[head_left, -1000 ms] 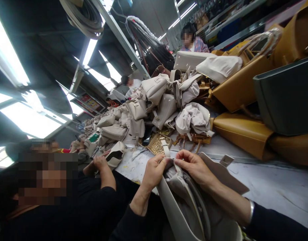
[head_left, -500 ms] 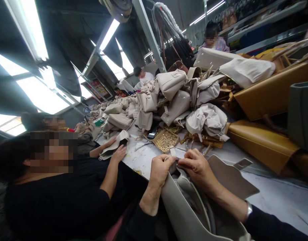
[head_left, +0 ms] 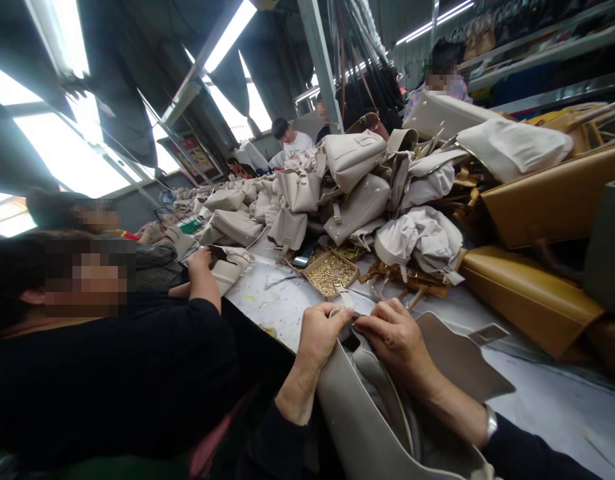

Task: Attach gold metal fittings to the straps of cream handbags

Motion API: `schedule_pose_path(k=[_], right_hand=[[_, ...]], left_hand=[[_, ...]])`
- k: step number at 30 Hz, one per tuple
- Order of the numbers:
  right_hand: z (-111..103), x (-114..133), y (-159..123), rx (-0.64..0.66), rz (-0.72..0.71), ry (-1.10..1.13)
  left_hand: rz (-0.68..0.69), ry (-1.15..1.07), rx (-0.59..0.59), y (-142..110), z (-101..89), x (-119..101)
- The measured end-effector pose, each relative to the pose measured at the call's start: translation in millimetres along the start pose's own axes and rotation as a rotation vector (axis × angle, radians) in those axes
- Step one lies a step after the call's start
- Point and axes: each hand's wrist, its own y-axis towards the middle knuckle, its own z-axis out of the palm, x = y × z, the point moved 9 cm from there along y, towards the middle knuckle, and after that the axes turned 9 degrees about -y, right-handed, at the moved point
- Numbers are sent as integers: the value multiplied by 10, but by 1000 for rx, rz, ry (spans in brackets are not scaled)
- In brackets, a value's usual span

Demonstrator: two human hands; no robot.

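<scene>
A light grey handbag [head_left: 355, 413] lies tilted in front of me at the table's near edge, its mouth gaping and the lining and zip edge showing. My left hand [head_left: 320, 333] pinches the bag's upper corner between thumb and fingers, beside a small pale strap tab [head_left: 344, 298]. Close by, my right hand [head_left: 395, 337] is closed on the rim of the same corner, fingertips pressed together; any small part between them is hidden. The bag's flap [head_left: 460, 353] spreads out to the right, with a metal-framed strap end [head_left: 489, 334] near it.
Beyond my hands sits a shallow box of small gold fittings [head_left: 332, 272], a dark phone [head_left: 304, 257] next to it. A heap of pale handbags [head_left: 357, 160] fills the table behind. Mustard bags [head_left: 530, 290] are stacked right. At left, a co-worker in black [head_left: 112, 380] handles another pale bag [head_left: 231, 268].
My hands keep nearly the same grip on the bag corner. The view has shifted slightly. The co-worker at left has raised a hand and turned the pale bag.
</scene>
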Motion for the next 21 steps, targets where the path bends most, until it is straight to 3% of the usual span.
schedule_pose_path(k=[9,21], right_hand=[[-20,-30,-27,-10,14,25],[-32,-15,-20,-52,14,5]], left_hand=[[27,47,13,-30,32,-97],[7,41,21,-46,43,-63]])
